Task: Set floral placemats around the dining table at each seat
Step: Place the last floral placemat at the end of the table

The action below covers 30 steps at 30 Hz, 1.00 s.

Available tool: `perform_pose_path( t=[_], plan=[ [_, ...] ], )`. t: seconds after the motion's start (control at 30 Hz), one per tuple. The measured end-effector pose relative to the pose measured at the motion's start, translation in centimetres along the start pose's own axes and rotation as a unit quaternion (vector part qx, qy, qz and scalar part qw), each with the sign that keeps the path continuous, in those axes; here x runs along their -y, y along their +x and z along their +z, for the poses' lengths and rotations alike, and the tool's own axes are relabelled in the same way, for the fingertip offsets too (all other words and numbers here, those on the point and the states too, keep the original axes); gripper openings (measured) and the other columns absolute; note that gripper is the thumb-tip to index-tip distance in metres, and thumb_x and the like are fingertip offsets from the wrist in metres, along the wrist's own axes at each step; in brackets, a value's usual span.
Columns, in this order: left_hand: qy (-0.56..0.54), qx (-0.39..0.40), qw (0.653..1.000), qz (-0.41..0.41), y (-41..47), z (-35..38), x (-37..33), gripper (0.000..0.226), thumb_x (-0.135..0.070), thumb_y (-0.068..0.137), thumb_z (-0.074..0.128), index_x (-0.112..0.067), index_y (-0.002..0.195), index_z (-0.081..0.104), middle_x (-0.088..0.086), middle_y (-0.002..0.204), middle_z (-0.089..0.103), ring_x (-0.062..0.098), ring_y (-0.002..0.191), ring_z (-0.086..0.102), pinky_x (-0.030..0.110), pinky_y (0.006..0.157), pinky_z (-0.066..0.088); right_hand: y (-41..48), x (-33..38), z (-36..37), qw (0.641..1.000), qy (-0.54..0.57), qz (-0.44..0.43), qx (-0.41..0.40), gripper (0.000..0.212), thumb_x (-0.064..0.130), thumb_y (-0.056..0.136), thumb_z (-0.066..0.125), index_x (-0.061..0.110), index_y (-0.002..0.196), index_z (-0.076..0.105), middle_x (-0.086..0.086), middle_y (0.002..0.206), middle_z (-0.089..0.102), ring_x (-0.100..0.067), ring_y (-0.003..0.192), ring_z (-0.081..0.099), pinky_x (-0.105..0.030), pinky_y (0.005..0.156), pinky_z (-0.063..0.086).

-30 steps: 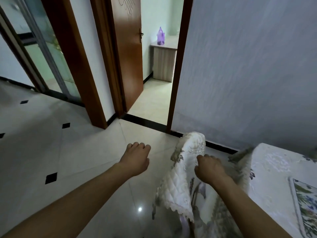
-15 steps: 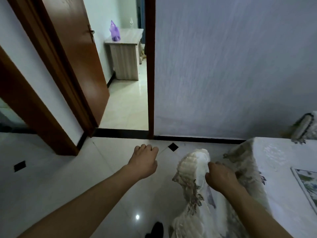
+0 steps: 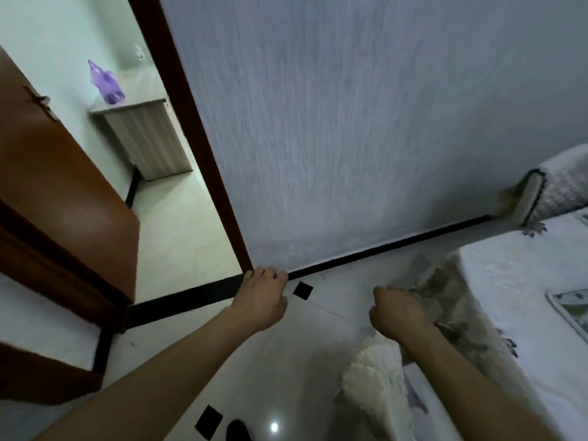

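Observation:
My right hand (image 3: 397,315) is curled round a quilted white cover (image 3: 374,381) with a floral print, which hangs below my forearm beside the table. My left hand (image 3: 262,300) hovers over the floor with fingers loosely curled and holds nothing. The dining table (image 3: 509,281), draped in a white floral cloth, stands at the right. One floral placemat (image 3: 571,308) lies on it at the right edge of the view, only partly in frame.
A grey wall (image 3: 350,122) runs close ahead with a black skirting. An open brown door (image 3: 57,192) leads left into a room with a wooden cabinet (image 3: 146,138) and a purple bag (image 3: 106,82). A covered chair back (image 3: 547,192) stands behind the table.
The view has swung right and tilted. My right hand has brought the quilted cover lower and nearer the table corner. My left hand stays over the floor, holding nothing.

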<state>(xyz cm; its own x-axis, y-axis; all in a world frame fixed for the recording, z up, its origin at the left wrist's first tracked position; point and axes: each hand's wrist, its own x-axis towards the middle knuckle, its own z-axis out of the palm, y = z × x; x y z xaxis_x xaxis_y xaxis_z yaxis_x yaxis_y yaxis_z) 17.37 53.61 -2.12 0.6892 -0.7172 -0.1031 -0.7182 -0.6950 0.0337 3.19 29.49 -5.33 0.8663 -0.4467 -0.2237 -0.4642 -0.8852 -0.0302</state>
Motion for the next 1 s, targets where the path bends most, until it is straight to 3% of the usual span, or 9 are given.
perform_pose_path(
  t=[0.23, 0.37, 0.47, 0.7, 0.87, 1.0],
  plan=[
    [-0.005, -0.019, 0.986, 0.163, 14.3, -1.2, 2.6, 0.023, -0.028, 0.089, 0.049, -0.017, 0.109, 0.052, 0.007, 0.108, 0.057, 0.027, 0.101, 0.05, 0.037, 0.086, 0.035, 4.4, -1.1, -2.5, 0.983, 0.037, 0.178, 0.014, 0.028, 0.026, 0.088, 0.047, 0.017, 0.112, 0.058, -0.011, 0.12, 0.061, -0.031, 0.108, 0.058, -0.035, 0.089, 0.045],
    [-0.005, -0.023, 0.96, 0.28, 21.7, -2.7, 0.1, 0.025, -0.031, 0.091, 0.046, -0.017, 0.111, 0.052, 0.006, 0.107, 0.056, 0.026, 0.1, 0.049, 0.037, 0.085, 0.033, 3.8, -1.8, -4.9, 0.952, 0.088, 0.292, 0.011, 0.034, 0.027, 0.089, 0.047, 0.021, 0.121, 0.056, -0.009, 0.126, 0.06, -0.028, 0.113, 0.057, -0.038, 0.097, 0.042],
    [-0.009, -0.014, 0.938, 0.346, 25.5, -3.5, -3.9, 0.024, -0.033, 0.089, 0.046, -0.018, 0.108, 0.051, 0.007, 0.108, 0.056, 0.027, 0.1, 0.049, 0.037, 0.083, 0.032, 1.9, -2.8, -5.8, 0.928, 0.088, 0.361, 0.015, 0.036, 0.038, 0.088, 0.052, 0.023, 0.121, 0.056, -0.007, 0.123, 0.06, -0.028, 0.113, 0.056, -0.042, 0.101, 0.04],
    [0.024, 0.019, 0.869, 0.493, 31.1, -4.1, -16.2, 0.031, -0.036, 0.09, 0.045, -0.018, 0.114, 0.052, 0.01, 0.119, 0.058, 0.029, 0.109, 0.051, 0.042, 0.094, 0.038, -0.7, -9.0, -4.1, 0.856, 0.087, 0.51, 0.025, 0.025, 0.027, 0.086, 0.052, 0.015, 0.107, 0.059, -0.007, 0.105, 0.064, -0.027, 0.094, 0.06, -0.037, 0.084, 0.045],
    [0.03, 0.014, 0.842, 0.538, 37.0, -5.0, -22.8, 0.031, -0.036, 0.09, 0.046, -0.017, 0.114, 0.052, 0.01, 0.114, 0.06, 0.03, 0.104, 0.052, 0.041, 0.088, 0.04, 2.9, -15.3, -2.6, 0.817, 0.122, 0.564, 0.018, 0.024, 0.024, 0.083, 0.049, 0.017, 0.105, 0.057, -0.007, 0.105, 0.062, -0.027, 0.096, 0.058, -0.036, 0.08, 0.041],
    [0.058, 0.036, 0.836, 0.545, 41.7, -5.2, -27.0, 0.032, -0.037, 0.09, 0.047, -0.017, 0.114, 0.051, 0.011, 0.116, 0.058, 0.031, 0.109, 0.051, 0.043, 0.093, 0.04, 5.7, -18.6, -2.3, 0.805, 0.127, 0.58, 0.001, 0.024, 0.028, 0.084, 0.049, 0.017, 0.103, 0.057, -0.006, 0.104, 0.062, -0.028, 0.095, 0.059, -0.035, 0.075, 0.037]
  ],
)
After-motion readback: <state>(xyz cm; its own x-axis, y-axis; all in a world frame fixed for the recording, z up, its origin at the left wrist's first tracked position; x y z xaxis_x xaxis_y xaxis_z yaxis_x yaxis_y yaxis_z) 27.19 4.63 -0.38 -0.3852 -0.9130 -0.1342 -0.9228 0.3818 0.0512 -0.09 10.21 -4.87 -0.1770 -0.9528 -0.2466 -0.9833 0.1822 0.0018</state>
